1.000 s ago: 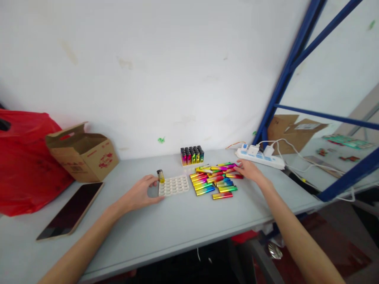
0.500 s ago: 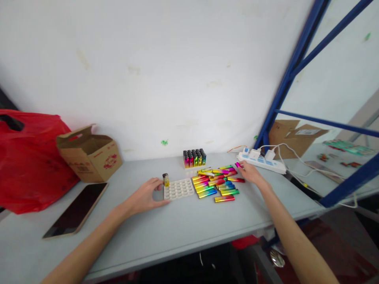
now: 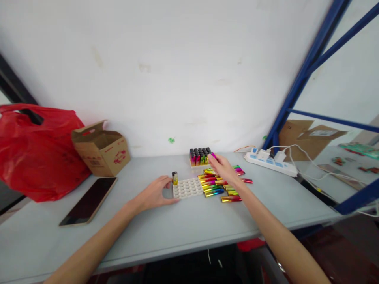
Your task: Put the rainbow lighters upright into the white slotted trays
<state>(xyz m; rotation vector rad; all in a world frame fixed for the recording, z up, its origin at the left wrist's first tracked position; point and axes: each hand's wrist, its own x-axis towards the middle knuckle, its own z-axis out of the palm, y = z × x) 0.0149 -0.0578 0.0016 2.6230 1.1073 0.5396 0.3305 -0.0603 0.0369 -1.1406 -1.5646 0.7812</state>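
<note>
At far left a red plastic bag [image 3: 35,154] sits on the grey table [image 3: 183,221] against the white wall. Just right of it stands an open cardboard box [image 3: 102,148], and in front of that box a dark phone [image 3: 89,201] lies flat, screen up.

The left hand [image 3: 155,194] rests on the table at the left edge of the white dimpled tray [image 3: 188,187]. Its fingers are loosely curved and slightly apart, the fingertips touching the tray's left side. One lighter with a yellow body [image 3: 175,178] stands upright in the tray's far left corner, just beyond the fingertips.

Behind the tray, near the wall, a block of upright lighters [image 3: 199,156] stands in a tray of its own. Right of the white tray a loose pile of iridescent lighters [image 3: 217,186] lies flat on the table.

The right hand [image 3: 225,170] hangs over that pile. Its thumb and forefinger pinch a pink lighter [image 3: 213,156] at the tip, just beside the upright block; the other fingers are curled under.

Further right, a white power strip [image 3: 271,163] with plugged adapters lies near the blue rack frame [image 3: 299,86]
</note>
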